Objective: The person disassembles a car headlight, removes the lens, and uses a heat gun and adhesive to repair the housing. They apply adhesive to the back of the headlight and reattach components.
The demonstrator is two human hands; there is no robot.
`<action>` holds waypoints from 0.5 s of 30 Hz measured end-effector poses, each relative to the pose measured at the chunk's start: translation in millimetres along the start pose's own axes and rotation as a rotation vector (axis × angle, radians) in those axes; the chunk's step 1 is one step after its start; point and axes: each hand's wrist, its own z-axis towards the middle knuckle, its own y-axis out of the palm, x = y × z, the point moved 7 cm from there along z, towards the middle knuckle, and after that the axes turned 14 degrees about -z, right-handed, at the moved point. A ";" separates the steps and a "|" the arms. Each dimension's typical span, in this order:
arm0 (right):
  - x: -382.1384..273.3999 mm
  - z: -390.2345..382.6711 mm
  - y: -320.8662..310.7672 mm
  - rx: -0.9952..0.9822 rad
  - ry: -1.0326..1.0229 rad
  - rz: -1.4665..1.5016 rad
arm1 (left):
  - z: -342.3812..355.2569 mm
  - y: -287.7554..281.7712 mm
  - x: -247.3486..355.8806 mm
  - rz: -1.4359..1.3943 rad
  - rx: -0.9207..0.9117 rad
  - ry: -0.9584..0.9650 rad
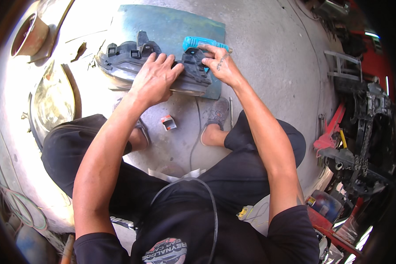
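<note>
A car headlight (119, 66) with a black housing and a clear lens edge is in front of me, over a dark teal board (163, 22). My left hand (156, 77) lies across the middle of its housing, fingers over the top edge, steadying it. At its right end, my right hand (220, 61) has thumb and fingers around a black mounting bracket (192, 56). Just behind those fingers is a bright teal tool (192, 42) with a ribbed body. My hand covers part of it, so its kind is unclear.
A second headlight (53, 99), with a yellowed lens, lies at the left near a round rusty container (31, 35). A small orange and white box (168, 122) sits between my feet, and a metal rod tool (231, 112) beside my right shoe. Car parts and a red stand (332, 132) line the right.
</note>
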 end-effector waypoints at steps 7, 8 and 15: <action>23.2 2.4 8.6 -0.011 0.070 0.233 | -0.4 -2.6 1.9 -0.016 -0.007 -0.001; 23.5 1.6 9.5 -0.002 0.096 0.250 | -1.2 -3.7 1.6 -0.023 -0.003 -0.004; 12.2 -0.6 11.5 -0.018 0.117 0.248 | -7.7 -2.5 5.8 0.038 0.053 0.060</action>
